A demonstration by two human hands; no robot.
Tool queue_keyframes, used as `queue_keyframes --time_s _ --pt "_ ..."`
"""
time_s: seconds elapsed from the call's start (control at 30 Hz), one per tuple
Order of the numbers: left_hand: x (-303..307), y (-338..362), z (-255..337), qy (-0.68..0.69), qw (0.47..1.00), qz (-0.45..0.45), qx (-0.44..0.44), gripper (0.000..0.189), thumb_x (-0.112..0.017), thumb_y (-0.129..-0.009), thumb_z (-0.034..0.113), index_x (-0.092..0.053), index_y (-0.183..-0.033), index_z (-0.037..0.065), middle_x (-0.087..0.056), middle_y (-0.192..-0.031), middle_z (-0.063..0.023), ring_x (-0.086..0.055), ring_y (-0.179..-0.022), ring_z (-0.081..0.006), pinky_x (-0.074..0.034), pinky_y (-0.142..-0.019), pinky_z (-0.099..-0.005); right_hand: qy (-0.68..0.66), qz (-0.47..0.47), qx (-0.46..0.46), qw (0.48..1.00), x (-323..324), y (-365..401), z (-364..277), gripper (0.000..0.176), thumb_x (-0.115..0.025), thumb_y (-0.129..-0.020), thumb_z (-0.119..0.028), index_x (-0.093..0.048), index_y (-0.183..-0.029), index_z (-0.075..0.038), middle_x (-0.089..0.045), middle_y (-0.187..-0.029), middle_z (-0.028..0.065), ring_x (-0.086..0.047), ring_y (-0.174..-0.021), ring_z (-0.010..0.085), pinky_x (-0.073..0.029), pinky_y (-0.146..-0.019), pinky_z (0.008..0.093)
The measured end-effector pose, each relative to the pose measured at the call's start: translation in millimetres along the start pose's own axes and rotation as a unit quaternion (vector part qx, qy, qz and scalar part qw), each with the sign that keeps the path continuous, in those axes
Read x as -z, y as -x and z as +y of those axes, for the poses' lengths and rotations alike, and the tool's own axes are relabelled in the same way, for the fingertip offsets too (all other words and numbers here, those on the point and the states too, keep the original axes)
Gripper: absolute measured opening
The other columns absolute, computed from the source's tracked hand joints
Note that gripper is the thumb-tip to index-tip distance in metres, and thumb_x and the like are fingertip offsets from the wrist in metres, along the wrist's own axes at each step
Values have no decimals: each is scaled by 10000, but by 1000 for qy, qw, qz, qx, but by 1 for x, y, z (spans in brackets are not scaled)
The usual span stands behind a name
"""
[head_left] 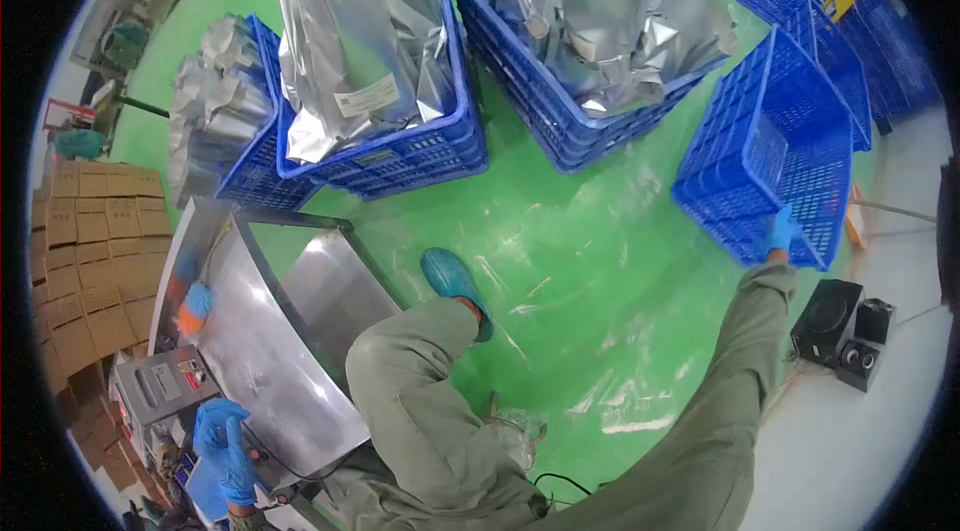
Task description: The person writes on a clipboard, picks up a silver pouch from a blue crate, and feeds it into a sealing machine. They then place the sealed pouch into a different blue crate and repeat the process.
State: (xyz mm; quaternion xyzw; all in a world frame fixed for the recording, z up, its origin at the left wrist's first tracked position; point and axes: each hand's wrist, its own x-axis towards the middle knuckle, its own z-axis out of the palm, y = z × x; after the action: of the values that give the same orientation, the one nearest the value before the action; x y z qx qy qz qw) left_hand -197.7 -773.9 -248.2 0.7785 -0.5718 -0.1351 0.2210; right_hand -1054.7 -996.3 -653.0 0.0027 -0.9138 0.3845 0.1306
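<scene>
Green glossy floor (560, 261) carries an empty blue plastic lattice crate (790, 161), tilted on edge at the right. The blue-gloved right hand (782, 231) has its fingers clenched on the crate's lower rim. The gloved left hand (225, 451) sits beside a grey control box (165, 386) at the stainless steel table (260, 341) — I cannot tell its finger state. Blue crates of silver foil bags (400, 141) stand beyond.

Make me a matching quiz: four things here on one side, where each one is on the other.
1 right hand
2 left hand
3 foil bags
4 cardboard boxes

A stacked at far left
B gripping the empty crate
C piled in full crates
D beside the grey machine

Pairs: 1-B, 2-D, 3-C, 4-A
</scene>
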Motion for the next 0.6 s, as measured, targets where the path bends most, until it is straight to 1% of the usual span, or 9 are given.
queue_keyframes --time_s 0.07,0.1,0.13,0.17,0.23,0.33,0.43,0.5,0.6 --pt "0 -10 -6 -32 999 -22 5 114 -538 -843 72 -559 -752 7 -540 -824 -75 -521 -819 -192 -400 -776 -304 96 -38 77 992 11 26 -38 569 -504 -831 -480 -513 -1006 61 -606 -998 195 -611 -735 364 -499 -695 423" --pt "-3 -10 -11 -19 999 -2 27 104 -529 -843 60 -559 -762 3 -542 -828 -76 -522 -819 -188 -399 -778 -299 297 -111 347 883 58 106 -87 355 -532 -835 -310 -586 -970 14 -634 -942 160 -608 -788 316 -489 -726 390" --pt "-4 -11 -14 -6 999 18 48 95 -520 -843 48 -559 -771 0 -545 -831 -77 -522 -819 -184 -399 -779 -294 -171 -192 294 921 88 184 -124 189 -554 -807 -142 -621 -896 12 -639 -833 147 -622 -769 266 -486 -680 371" --pt "-1 -13 -15 -20 1000 2 22 80 -508 -841 23 -560 -788 -7 -550 -843 -75 -524 -824 -176 -404 -776 -283 -160 -178 500 832 84 236 -137 273 -591 -779 -134 -594 -1030 -27 -623 -877 133 -591 -878 285 -450 -810 377" --pt "1 -14 -4 -53 999 -1 9 75 -510 -839 16 -561 -790 -9 -552 -847 -76 -527 -827 -178 -408 -775 -283 -211 -268 629 698 135 340 -194 328 -606 -769 -164 -580 -1073 -45 -600 -973 139 -548 -970 297 -419 -863 381" --pt "13 -2 -5 -69 997 41 20 67 -547 -787 43 -567 -742 -1 -572 -818 -105 -532 -828 -220 -402 -786 -317 -176 -246 630 715 86 392 -222 311 -597 -794 -187 -575 -1059 -27 -581 -1008 167 -546 -966 309 -422 -862 395" --pt "28 12 -12 -72 994 82 16 69 -539 -787 35 -570 -739 -3 -576 -818 -93 -537 -806 -200 -407 -764 -310 110 -405 601 680 71 401 -245 209 -557 -792 -176 -538 -933 -23 -559 -863 146 -554 -848 308 -440 -783 393" --pt "38 25 -20 -62 992 100 40 74 -535 -797 36 -571 -744 -1 -576 -817 -91 -537 -809 -192 -407 -758 -306 -101 -130 639 751 91 420 -243 160 -527 -787 -164 -528 -874 -30 -518 -754 128 -534 -716 305 -444 -687 396" --pt "37 43 -36 -36 990 125 50 83 -524 -830 41 -566 -767 6 -580 -822 -77 -534 -810 -165 -403 -752 -285 -189 -363 726 553 140 503 -246 167 -491 -764 -94 -540 -908 -25 -510 -770 137 -519 -736 287 -425 -681 413"
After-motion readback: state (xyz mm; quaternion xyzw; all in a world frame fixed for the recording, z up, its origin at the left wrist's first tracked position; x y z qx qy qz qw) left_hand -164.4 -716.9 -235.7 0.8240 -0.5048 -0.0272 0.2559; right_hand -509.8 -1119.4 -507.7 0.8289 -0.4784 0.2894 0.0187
